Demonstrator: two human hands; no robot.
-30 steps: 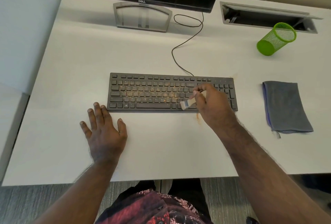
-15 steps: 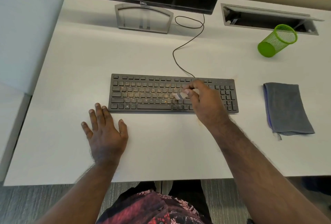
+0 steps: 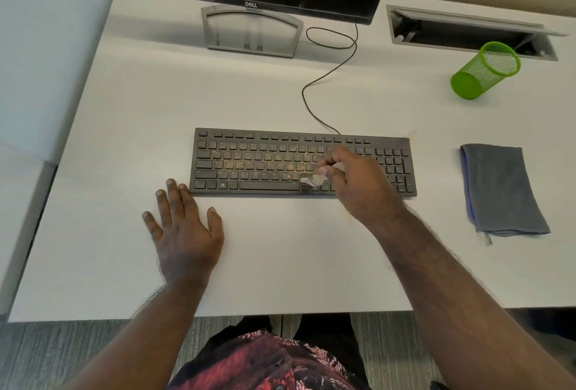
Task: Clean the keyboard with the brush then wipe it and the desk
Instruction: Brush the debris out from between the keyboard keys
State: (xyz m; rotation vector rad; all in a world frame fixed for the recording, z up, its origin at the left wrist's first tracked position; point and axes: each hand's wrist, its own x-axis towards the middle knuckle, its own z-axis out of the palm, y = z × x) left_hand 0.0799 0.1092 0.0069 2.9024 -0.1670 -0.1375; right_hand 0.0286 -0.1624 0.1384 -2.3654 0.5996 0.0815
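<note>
Right hand [image 3: 361, 184] pinches small white brush [image 3: 311, 180], bristles blurred, probably touching black dusty keyboard [image 3: 274, 165] just left of its fingertips. Left hand [image 3: 184, 234] flat, fingers spread, fingertips near keyboard's corner. Risk: hard strokes flick orange crumbs onto white desk [image 3: 280, 258].

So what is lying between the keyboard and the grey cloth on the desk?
Nothing: in the head view, only bare white desk separates the keyboard from the grey cloth.
</note>
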